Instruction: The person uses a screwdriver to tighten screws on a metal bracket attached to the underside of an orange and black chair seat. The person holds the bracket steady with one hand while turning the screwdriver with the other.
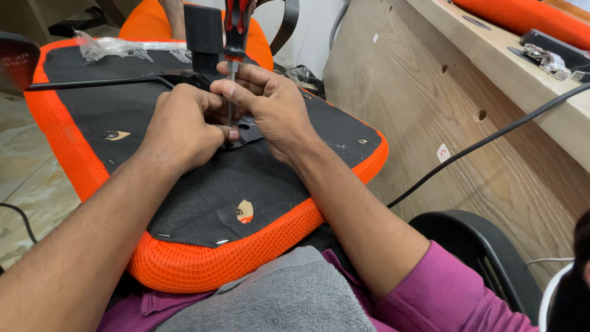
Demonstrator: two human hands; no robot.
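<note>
- Orange chair seat (80, 166) is lying upside down across the person's lap, its black underside (203, 190) facing up; its near edge is overhanging a grey towel (289, 295).
- Right hand (276, 110) is gripping the red-and-black screwdriver (232, 55), fingers clamped on its shaft, standing upright on the metal bracket (249, 132); left hand (181, 129), fingers curled together, is touching the shaft.
- Wooden panel (442, 117) is closing the right side; black cable (491, 138) is crossing it; tiled floor (18, 184) is lying open leftward.
</note>
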